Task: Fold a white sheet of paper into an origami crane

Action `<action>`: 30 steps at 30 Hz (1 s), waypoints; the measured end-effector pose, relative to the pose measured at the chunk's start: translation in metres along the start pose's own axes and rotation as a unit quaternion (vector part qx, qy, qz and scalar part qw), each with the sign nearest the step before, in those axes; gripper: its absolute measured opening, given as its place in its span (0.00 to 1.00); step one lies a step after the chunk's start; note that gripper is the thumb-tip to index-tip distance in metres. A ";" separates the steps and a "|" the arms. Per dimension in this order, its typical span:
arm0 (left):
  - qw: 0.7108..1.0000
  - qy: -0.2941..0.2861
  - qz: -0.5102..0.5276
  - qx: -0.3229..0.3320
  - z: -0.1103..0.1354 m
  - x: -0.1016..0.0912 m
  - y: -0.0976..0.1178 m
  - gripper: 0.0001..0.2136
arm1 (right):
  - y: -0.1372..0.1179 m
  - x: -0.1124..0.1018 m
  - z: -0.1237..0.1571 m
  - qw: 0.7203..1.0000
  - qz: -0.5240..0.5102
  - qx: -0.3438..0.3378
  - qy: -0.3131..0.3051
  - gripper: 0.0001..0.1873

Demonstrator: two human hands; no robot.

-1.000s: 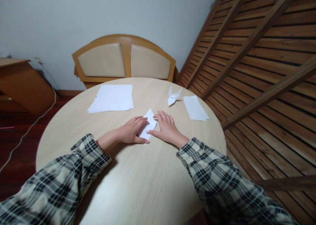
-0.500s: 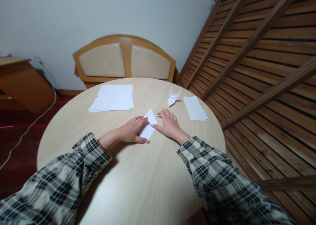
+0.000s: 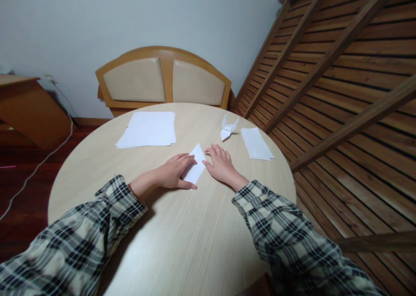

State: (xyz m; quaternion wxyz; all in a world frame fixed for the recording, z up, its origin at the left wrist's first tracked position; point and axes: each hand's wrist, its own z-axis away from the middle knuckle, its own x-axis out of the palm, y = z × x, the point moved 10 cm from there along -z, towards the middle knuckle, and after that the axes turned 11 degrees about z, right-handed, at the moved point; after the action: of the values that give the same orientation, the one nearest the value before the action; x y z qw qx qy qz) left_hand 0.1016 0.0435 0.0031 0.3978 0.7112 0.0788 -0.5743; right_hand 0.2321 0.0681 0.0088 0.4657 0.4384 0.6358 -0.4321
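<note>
A small folded sheet of white paper [image 3: 196,169], diamond-shaped with its point facing away from me, lies flat on the round table between my hands. My left hand [image 3: 175,171] rests on its left side, fingers stretched over the upper part and thumb at the near tip; it presses the paper rather than gripping it. On the other side, my right hand [image 3: 221,164] lies with fingers spread, its thumb tip at the paper's right corner. The left fingers cover part of the left edge.
On the pale round table [image 3: 182,244] a stack of white sheets [image 3: 147,129] lies at back left. A folded paper crane [image 3: 229,128] stands at back right beside narrow white sheets [image 3: 257,143]. A chair back [image 3: 169,77] rises behind; wooden slats [image 3: 341,92] lean on the right.
My right thumb has drawn back from over the paper to its right corner, and the upper flap now lies smoother. My left hand has stayed in place.
</note>
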 end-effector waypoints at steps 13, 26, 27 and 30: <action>0.999 0.030 0.018 0.011 0.001 -0.004 0.000 0.40 | 0.003 0.007 -0.003 1.000 -0.008 0.012 0.020 0.16; 0.996 0.077 -0.001 -0.035 0.002 -0.003 0.003 0.42 | 0.005 -0.015 -0.004 0.987 -0.123 -0.047 0.092 0.08; 0.995 0.087 0.001 -0.038 0.002 -0.004 0.003 0.43 | 0.002 -0.016 -0.003 0.986 -0.126 -0.057 0.090 0.06; 0.993 0.112 0.005 -0.042 0.002 -0.006 0.002 0.45 | -0.006 -0.018 0.001 0.985 -0.128 -0.080 0.080 0.04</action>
State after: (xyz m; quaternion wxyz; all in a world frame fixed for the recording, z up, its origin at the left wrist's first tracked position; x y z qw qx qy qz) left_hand 0.0989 0.0426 0.0090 0.4191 0.7540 0.1433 -0.4851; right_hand 0.2293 0.0631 0.0269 0.3878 0.3474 0.7546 -0.3993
